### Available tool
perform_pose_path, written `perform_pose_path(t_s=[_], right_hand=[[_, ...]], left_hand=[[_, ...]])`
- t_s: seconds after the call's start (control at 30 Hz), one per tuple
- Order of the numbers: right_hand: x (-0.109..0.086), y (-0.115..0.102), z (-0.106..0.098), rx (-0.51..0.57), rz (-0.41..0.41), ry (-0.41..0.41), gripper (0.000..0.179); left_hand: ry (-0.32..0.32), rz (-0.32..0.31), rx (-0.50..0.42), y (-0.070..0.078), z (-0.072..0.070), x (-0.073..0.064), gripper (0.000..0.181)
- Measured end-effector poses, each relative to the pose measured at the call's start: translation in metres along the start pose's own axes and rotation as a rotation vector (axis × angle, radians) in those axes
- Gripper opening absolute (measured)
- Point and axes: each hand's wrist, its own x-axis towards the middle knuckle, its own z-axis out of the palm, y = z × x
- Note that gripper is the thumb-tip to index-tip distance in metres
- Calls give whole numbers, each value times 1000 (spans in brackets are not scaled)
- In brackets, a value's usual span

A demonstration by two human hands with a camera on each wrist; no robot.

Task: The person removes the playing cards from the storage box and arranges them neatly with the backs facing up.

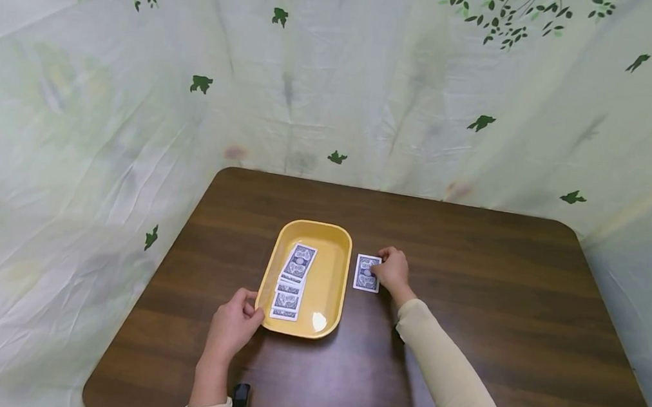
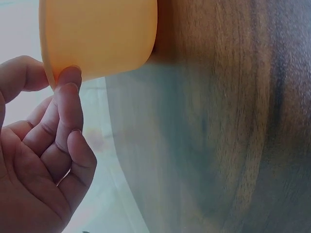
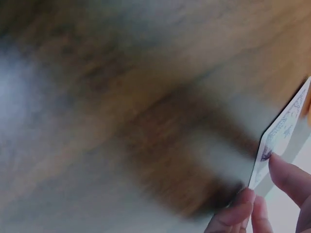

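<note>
A yellow tray (image 1: 327, 281) rests on the table in the head view, its near-left rim pinched between the thumb and fingers of my left hand (image 1: 234, 325). The left wrist view shows that hand (image 2: 46, 141) holding the rim of the tray (image 2: 102, 34) from outside. Inside the tray, several playing cards (image 1: 300, 262) lie overlapping in a column, blue patterned backs up. Right of the tray is a playing card (image 1: 363, 274), also back up. My right hand (image 1: 394, 273) pinches its right edge, thumb on top, as the right wrist view shows on the card (image 3: 286, 121).
The dark wooden table (image 1: 498, 296) extends on both sides of the tray. A small black object (image 1: 240, 398) appears beside the left wrist. Behind the table hangs a pale curtain (image 1: 382, 92) with leaf prints.
</note>
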Motion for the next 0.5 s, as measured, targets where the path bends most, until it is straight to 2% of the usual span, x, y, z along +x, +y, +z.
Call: perform_pose_path(t_s=[0.13, 0.23, 0.33, 0.5], right_hand=[[2, -14, 2, 72, -62, 49, 33], [2, -35, 5, 158, -130, 59, 31], [-2, -63, 9, 214, -202, 30, 27], [-11, -101, 22, 209, -339, -72, 22]], left_hand=[[-2, -12, -11, -2, -2, -3, 33], [1, -7, -17, -2, -3, -4, 33], [7, 5, -17, -3, -2, -3, 32], [2, 4, -10, -3, -3, -2, 31]])
